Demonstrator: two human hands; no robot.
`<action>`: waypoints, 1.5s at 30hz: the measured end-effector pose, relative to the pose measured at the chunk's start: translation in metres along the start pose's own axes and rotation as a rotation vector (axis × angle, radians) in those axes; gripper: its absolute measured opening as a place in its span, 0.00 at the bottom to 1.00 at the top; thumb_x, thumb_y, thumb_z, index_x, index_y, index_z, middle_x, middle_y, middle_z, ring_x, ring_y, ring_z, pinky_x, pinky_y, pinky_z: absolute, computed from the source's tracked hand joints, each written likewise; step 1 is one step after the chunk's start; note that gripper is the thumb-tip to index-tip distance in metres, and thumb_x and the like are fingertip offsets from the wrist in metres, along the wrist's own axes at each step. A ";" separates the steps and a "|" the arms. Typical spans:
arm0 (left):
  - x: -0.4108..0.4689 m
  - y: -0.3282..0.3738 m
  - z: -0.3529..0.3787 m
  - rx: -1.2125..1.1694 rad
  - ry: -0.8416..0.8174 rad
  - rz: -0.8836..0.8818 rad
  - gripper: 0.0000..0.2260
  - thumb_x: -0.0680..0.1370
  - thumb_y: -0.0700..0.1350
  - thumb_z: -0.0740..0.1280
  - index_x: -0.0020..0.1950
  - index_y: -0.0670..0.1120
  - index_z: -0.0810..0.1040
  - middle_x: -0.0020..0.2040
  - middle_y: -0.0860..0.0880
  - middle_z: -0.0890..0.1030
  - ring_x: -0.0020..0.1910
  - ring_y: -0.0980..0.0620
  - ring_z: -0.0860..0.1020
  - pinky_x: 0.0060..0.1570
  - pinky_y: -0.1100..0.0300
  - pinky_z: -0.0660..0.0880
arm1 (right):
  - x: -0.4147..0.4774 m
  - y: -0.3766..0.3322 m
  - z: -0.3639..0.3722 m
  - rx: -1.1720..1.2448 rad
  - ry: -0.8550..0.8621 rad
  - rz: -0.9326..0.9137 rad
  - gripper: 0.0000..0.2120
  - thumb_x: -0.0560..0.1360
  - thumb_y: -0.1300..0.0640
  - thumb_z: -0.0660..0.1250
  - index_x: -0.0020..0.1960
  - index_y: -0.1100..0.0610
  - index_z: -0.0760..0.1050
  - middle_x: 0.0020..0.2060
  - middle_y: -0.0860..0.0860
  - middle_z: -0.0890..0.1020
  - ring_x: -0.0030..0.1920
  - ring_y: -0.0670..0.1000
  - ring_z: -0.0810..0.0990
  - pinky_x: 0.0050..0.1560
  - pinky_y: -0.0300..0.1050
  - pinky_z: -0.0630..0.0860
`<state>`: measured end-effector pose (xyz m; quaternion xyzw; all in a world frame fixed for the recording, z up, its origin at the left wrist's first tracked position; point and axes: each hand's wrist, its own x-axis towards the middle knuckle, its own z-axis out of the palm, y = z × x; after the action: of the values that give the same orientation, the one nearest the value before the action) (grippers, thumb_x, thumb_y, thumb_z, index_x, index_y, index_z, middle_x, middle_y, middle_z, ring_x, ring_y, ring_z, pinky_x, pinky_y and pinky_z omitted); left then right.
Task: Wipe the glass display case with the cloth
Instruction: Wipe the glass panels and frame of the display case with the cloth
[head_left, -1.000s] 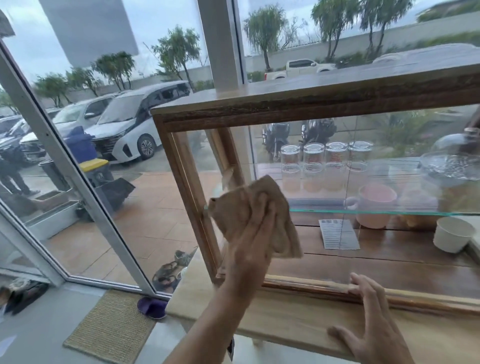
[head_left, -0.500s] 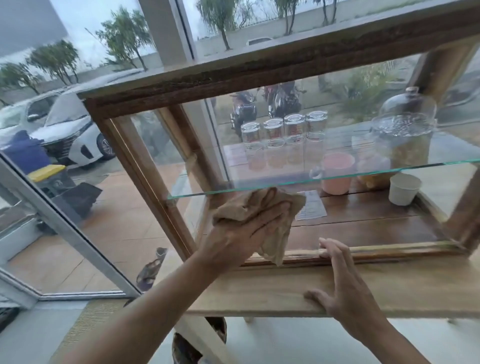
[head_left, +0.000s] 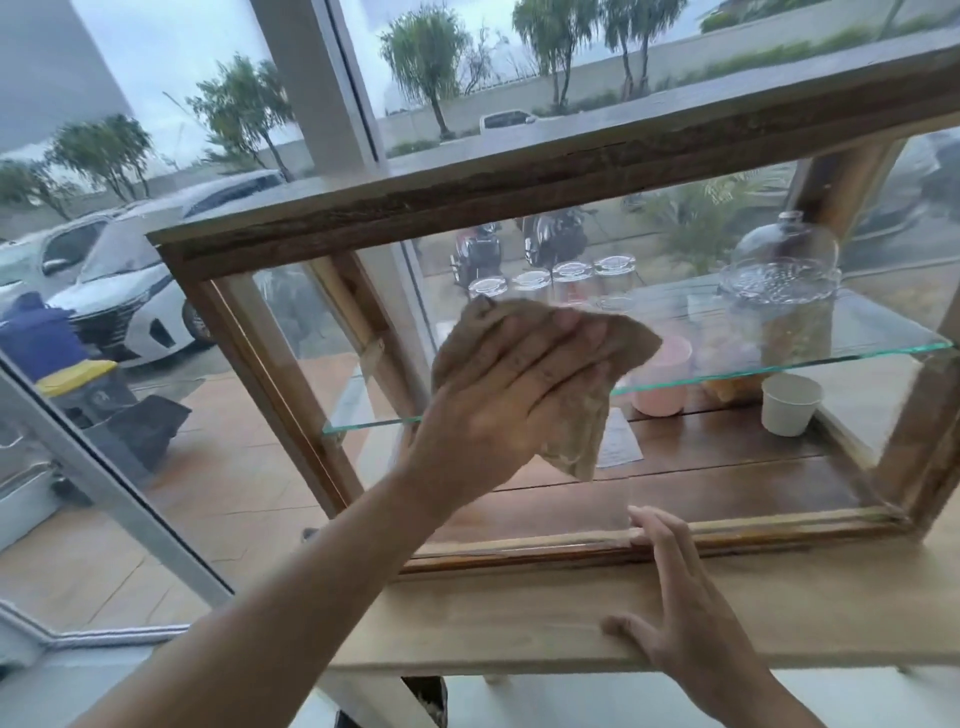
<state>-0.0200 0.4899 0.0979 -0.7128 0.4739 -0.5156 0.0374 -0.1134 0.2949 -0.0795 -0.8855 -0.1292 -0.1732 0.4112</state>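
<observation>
The cloth (head_left: 545, 374) is spread flat against the front pane of the display case (head_left: 519, 176), level with its glass shelf (head_left: 779, 364) (one corner hangs loose below). Your left hand (head_left: 509, 395) presses it there, fingers splayed. Your right hand (head_left: 680, 618) lies open on the wooden counter (head_left: 493, 613), fingertips touching the case's bottom rail.

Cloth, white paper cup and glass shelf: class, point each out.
cloth (head_left: 582, 410), head view, its hanging lower fold.
white paper cup (head_left: 789, 405), head view, its side wall.
glass shelf (head_left: 779, 366), head view, its green front edge.
</observation>
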 end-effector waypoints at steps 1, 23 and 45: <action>0.009 -0.015 -0.009 0.026 0.044 -0.026 0.16 0.85 0.38 0.63 0.73 0.43 0.73 0.74 0.44 0.73 0.76 0.43 0.70 0.76 0.42 0.65 | 0.000 0.001 0.000 -0.001 -0.001 0.000 0.50 0.58 0.50 0.81 0.73 0.46 0.56 0.68 0.34 0.59 0.64 0.37 0.67 0.56 0.21 0.63; -0.069 0.031 0.013 0.014 0.100 -0.422 0.24 0.79 0.36 0.70 0.74 0.46 0.71 0.80 0.47 0.66 0.81 0.46 0.60 0.75 0.38 0.64 | 0.007 0.001 0.001 0.044 -0.040 -0.054 0.50 0.54 0.40 0.73 0.72 0.38 0.55 0.66 0.33 0.60 0.63 0.26 0.63 0.61 0.19 0.57; -0.150 0.050 0.029 -0.097 -0.318 0.142 0.17 0.86 0.40 0.62 0.75 0.42 0.73 0.76 0.47 0.72 0.76 0.47 0.70 0.75 0.48 0.66 | -0.002 0.000 -0.001 -0.024 0.021 0.002 0.48 0.61 0.54 0.80 0.73 0.51 0.57 0.68 0.42 0.62 0.68 0.44 0.67 0.64 0.38 0.69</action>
<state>-0.0324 0.5566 -0.0476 -0.7509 0.5357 -0.3691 0.1139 -0.1149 0.2937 -0.0800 -0.8886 -0.1218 -0.1838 0.4023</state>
